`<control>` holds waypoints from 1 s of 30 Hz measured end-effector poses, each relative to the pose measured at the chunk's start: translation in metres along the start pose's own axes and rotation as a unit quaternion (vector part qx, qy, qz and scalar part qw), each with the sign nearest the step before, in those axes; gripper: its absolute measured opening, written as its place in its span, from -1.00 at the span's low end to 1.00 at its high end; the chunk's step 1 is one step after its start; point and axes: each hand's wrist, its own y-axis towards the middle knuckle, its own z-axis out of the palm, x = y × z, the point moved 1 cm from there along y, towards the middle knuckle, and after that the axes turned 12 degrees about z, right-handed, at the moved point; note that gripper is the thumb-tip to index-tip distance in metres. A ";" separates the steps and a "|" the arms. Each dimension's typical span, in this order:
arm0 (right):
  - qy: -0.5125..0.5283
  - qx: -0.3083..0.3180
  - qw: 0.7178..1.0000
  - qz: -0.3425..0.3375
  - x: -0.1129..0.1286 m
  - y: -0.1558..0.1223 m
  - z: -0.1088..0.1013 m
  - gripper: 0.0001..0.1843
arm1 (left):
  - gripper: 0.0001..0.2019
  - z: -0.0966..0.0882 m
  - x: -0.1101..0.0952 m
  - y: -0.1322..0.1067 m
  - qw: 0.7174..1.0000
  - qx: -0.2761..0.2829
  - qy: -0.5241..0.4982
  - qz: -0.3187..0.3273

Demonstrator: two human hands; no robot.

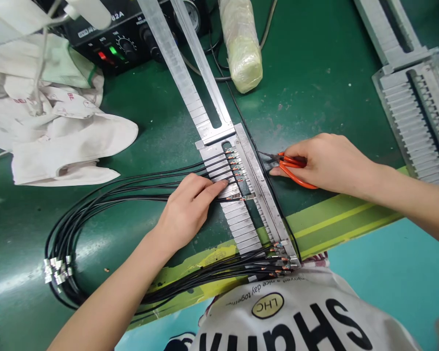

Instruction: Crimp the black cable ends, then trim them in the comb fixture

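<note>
A slotted metal fixture [241, 229] lies slantwise on the green bench. Several black cables [131, 181] loop from the left to its slots, their bare copper ends and metal terminals along the central opening. My left hand [190, 204] bends over the fixture, thumb and forefinger pressed together on a black cable near its terminal; the other fingers are partly hidden. To the right of the fixture, my right hand [325, 161] grips small orange-handled pliers [296, 170]. Their thin dark tips point left, close to the fixture's edge and a black lead.
Near me, a bundle of black cables [205, 278] crosses the fixture's end. White gloves [69, 141] lie at left beside a black control box [120, 44]. A wrapped roll [241, 48] stands at the back; a second metal fixture [413, 112] is at right.
</note>
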 end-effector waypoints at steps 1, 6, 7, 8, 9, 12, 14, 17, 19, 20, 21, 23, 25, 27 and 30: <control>0.001 -0.001 1.000 0.000 0.000 0.000 0.000 -0.44 | -0.60 0.002 0.000 0.000 1.000 -0.003 0.008 -0.001; 0.003 -0.007 1.000 0.001 0.001 0.000 0.001 -0.44 | -0.62 0.011 -0.004 -0.004 0.998 -0.024 0.057 -0.006; 0.006 -0.008 1.000 0.002 0.001 0.000 0.001 -0.45 | -0.61 0.012 -0.007 -0.006 0.997 -0.028 0.076 -0.009; 0.010 -0.007 1.000 0.002 0.000 0.000 0.001 -0.45 | -0.60 0.013 -0.010 -0.009 0.994 -0.032 0.101 -0.016; 0.014 -0.006 1.000 0.002 0.000 0.000 0.001 -0.45 | -0.59 0.014 -0.013 -0.011 0.990 -0.037 0.134 -0.027; 0.026 -0.002 1.000 -0.001 -0.003 0.001 0.002 -0.48 | -0.54 0.017 -0.022 -0.019 0.974 -0.030 0.217 -0.053; 0.028 0.000 1.000 0.000 -0.004 0.001 0.003 -0.49 | -0.50 0.019 -0.024 -0.023 0.976 -0.008 0.212 -0.057; 0.010 0.001 1.000 -0.003 0.002 -0.001 0.000 -0.50 | -0.48 0.023 -0.023 -0.025 0.983 0.003 0.171 -0.066; -0.020 0.002 1.000 -0.019 0.011 -0.005 -0.004 -0.53 | -0.51 0.024 -0.022 -0.026 0.985 -0.006 0.160 -0.071; -0.036 0.001 0.999 -0.029 0.016 -0.007 -0.005 -0.55 | -0.52 0.024 -0.022 -0.026 0.985 -0.012 0.160 -0.071; -0.051 -0.003 0.998 -0.039 0.022 -0.010 -0.007 -0.56 | -0.54 0.024 -0.022 -0.026 0.984 -0.019 0.162 -0.072; -0.070 -0.017 0.996 -0.053 0.032 -0.014 -0.010 -0.57 | -0.57 0.023 -0.023 -0.026 0.982 -0.032 0.171 -0.073; -0.078 -0.031 0.995 -0.053 0.040 -0.016 -0.011 -0.56 | -0.60 0.021 -0.024 -0.024 0.980 -0.040 0.180 -0.074; -0.083 -0.037 0.995 -0.044 0.043 -0.016 -0.012 -0.54 | -0.65 0.017 -0.026 -0.016 0.982 -0.045 0.170 -0.071; -0.076 -0.041 0.996 -0.028 0.043 -0.014 -0.012 -0.52 | -0.75 0.012 -0.028 0.005 0.991 -0.044 0.097 -0.078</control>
